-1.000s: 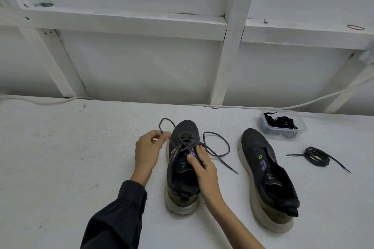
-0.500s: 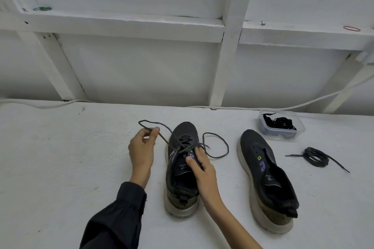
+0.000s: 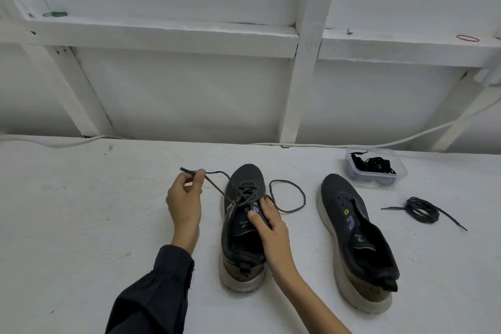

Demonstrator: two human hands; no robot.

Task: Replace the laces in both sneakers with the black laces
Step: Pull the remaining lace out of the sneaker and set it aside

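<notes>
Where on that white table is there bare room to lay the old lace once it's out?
Widest bare stretch: table outward from the left hand. Crowded past the right sneaker: coiled lace and tub.

Table [image 3: 81, 225] left of the left sneaker [image 3: 241, 228] is open; right sneaker [image 3: 355, 241], coiled lace [image 3: 421, 210] and box [image 3: 375, 168] crowd the right.

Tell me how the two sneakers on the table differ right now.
The left sneaker still carries a lace through its front eyelets; the right sneaker has none. The left hand pulls the lace end and the right hand steadies the left sneaker; the right sneaker lies untouched. Both are dark with pale soles, toes pointing away.
</notes>
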